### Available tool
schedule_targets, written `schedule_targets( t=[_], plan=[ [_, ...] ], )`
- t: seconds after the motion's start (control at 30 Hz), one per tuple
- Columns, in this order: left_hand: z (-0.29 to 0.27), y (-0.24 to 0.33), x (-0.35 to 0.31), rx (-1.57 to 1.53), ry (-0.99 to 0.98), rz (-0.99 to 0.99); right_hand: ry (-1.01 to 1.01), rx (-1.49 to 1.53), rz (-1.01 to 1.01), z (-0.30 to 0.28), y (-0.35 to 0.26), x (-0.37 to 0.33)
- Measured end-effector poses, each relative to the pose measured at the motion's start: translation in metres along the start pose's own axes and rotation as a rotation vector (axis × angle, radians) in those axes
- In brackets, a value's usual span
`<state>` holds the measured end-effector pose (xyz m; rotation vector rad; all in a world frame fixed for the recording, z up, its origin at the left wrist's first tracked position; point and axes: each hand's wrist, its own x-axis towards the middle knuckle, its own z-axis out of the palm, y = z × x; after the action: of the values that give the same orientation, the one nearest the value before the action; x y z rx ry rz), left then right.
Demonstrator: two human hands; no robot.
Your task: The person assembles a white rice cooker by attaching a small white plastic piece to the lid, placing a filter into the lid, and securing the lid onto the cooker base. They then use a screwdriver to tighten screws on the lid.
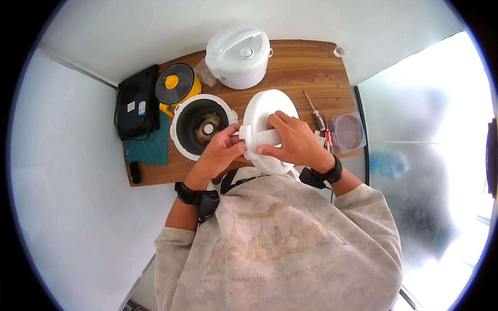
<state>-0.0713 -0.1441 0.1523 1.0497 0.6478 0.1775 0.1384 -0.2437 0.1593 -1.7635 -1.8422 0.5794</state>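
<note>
A round white lid is held up on its edge, tilted, at the front middle of the table. My right hand is closed round the bar handle across its top, thumb below and fingers above. My left hand pinches the lid's left rim beside a small projecting tab. Left of the lid stands a rice cooker body with no lid on it. Inside, its grey wall and stained bottom show, with a round white-topped piece in the centre. The lid's underside is turned away and mostly hidden.
Behind stands a white lidded cooker, beside a clear plastic bag. A yellow pot, a black flat appliance and a green cutting mat occupy the left. Screwdrivers and a clear plastic box lie right.
</note>
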Motion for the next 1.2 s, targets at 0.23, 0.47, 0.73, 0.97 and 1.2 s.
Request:
schedule_targets(
  t=[0.23, 0.47, 0.73, 0.97, 1.2],
  plan=[
    [-0.006, -0.013, -0.002, 0.009, 0.005, -0.013, 0.074, 0.179, 0.09, 0.024, 0.007, 0.001],
    [-0.013, -0.017, 0.004, -0.087, -0.011, -0.091, 0.067, 0.312, 0.163, 0.04, 0.022, 0.007],
    [-0.013, -0.008, 0.031, 0.117, 0.095, 0.023, 0.164, 1.21, 0.577, 0.06, 0.064, 0.011],
    [-0.011, -0.064, 0.066, 0.592, 0.234, 0.159, 0.218, 1.711, 0.594, 0.071, 0.085, -0.012],
    [-0.003, -0.101, 0.075, 0.421, 0.124, 0.002, 0.372, 1.559, 0.704, 0.068, 0.073, -0.05]
  ],
)
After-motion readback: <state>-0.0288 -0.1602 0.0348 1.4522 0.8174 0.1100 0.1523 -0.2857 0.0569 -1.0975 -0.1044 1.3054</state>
